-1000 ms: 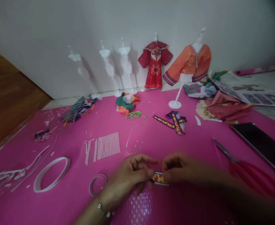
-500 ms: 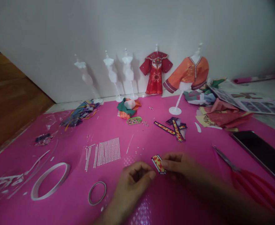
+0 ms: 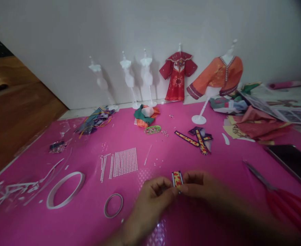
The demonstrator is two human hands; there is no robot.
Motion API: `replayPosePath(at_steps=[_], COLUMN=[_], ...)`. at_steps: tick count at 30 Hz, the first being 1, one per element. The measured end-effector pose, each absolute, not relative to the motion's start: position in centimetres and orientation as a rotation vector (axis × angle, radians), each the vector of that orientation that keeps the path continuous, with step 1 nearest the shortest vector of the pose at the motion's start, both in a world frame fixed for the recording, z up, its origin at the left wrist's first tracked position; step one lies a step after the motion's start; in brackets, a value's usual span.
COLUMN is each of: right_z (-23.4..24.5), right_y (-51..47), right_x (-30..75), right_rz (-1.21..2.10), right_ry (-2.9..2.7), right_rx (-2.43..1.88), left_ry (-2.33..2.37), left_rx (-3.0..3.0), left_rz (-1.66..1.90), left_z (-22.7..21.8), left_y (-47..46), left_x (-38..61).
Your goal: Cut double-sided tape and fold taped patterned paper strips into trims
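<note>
A short yellow-and-red patterned fabric strip [image 3: 177,178] with dark, white-lined edges is held upright between my hands above the pink mat. My left hand [image 3: 155,198] pinches its lower left edge, the thumb tip lying against the bottom. From the other side, my right hand [image 3: 200,184] grips the lower right edge between thumb and fingers. The fingertips behind the strip are hidden. Just beyond lie matching patterned trim pieces [image 3: 201,141], crossed over one another. A sheet of small white stick-on pearls [image 3: 125,162] lies left of my hands, with a few loose pearls nearby.
Red-handled scissors [image 3: 276,191] and a black phone [image 3: 292,164] lie at right. Two tape rolls, one white [image 3: 50,200] and one narrow [image 3: 106,213], are at left. White mannequins [image 3: 147,73] stand along the wall, near a red dress [image 3: 176,82] and an orange jacket [image 3: 222,75].
My left hand has come in to the strip and now grips its lower edge. The strip has turned more upright. The whole view has shifted slightly, so the mat's things appear further right.
</note>
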State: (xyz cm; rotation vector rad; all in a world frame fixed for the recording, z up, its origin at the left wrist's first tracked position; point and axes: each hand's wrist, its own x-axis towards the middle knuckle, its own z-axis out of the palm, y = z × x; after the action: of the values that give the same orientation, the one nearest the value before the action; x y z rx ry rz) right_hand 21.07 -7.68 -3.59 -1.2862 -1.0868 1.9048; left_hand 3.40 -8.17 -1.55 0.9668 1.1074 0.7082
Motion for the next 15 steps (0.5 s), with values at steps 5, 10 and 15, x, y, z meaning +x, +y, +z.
replayPosePath(at_steps=[5,10,15], right_z=[-3.8,-4.1,-3.4], right_y=[-7.7,-7.6,-7.7], right_x=[21.3,21.4,21.3], right_rz=[1.917,1.938,1.934], right_ry=[-1.042,-1.043,-1.045], right_rx=[-1.309,-1.279,-1.272], left_ry=[1.067,1.072,1.072], left_rx=[0.93,0.935,0.962], left_rz=[0.69,0.658,0.669], left_z=[-2.2,-2.6,-2.7], left_y=[-8.3,-8.2,-8.4], left_x=[3.1,3.1,3.2])
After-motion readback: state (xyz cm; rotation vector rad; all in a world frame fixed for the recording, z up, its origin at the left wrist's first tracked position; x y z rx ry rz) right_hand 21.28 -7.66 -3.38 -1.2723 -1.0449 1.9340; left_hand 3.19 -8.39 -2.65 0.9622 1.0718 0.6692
